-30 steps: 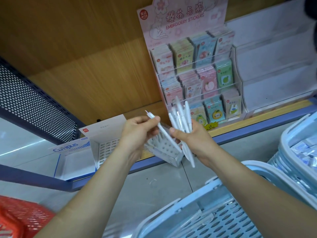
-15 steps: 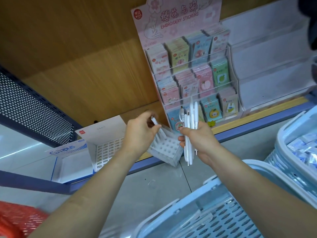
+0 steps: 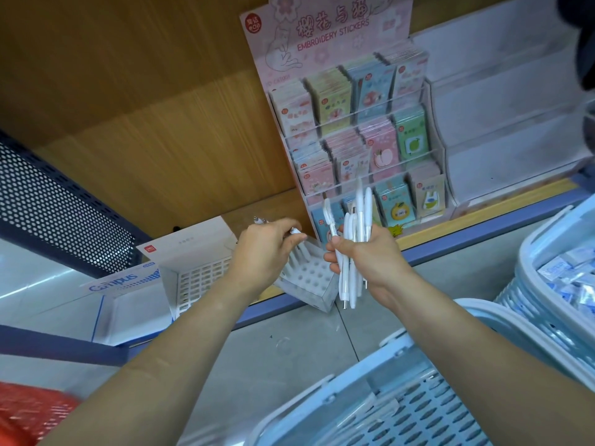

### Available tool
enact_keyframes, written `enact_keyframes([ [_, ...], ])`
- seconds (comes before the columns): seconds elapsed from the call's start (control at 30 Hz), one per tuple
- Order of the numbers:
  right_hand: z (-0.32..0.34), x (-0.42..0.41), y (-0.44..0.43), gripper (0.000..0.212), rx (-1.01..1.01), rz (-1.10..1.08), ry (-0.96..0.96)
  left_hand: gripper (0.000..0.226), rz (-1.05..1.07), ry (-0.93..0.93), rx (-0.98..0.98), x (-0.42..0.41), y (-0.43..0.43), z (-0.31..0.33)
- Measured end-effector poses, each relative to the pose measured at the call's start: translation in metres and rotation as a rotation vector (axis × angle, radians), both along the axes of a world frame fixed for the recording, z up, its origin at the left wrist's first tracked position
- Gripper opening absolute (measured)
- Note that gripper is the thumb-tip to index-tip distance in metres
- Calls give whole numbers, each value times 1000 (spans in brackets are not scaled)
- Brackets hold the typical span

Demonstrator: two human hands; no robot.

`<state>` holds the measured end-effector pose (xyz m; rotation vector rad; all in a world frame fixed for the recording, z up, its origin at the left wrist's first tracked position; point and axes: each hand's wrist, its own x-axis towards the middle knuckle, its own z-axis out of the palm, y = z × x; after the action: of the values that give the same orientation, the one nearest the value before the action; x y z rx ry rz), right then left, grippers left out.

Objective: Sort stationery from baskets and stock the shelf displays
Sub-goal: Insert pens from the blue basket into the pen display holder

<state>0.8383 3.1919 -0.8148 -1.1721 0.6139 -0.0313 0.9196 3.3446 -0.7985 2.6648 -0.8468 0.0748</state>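
My wooden shelf [image 3: 467,235], blue along its front edge, carries from the left a Campus box [image 3: 128,294], a white slotted box [image 3: 193,252], a white pen block [image 3: 312,278] at the front edge, the pink embroidery sticker rack [image 3: 354,123] and a clear tiered stand [image 3: 515,130].

Two hands [image 3: 264,249] [image 3: 370,262]; two blue baskets [image 3: 418,413] [image 3: 528,284]; one red basket [image 3: 29,410]; one sticker display [image 3: 325,30].
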Motion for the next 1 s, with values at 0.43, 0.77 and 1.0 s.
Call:
enact_keyframes([
  [0.43,5,-3,0,18,-37,43,-26,15,32,73,24,8,-13,2],
  [0.77,7,-3,0,20,72,87,-59,23,278,313,-309,7,-15,16],
  [1.0,6,-3,1,17,55,139,-49,6,216,804,-795,1,-7,47],
])
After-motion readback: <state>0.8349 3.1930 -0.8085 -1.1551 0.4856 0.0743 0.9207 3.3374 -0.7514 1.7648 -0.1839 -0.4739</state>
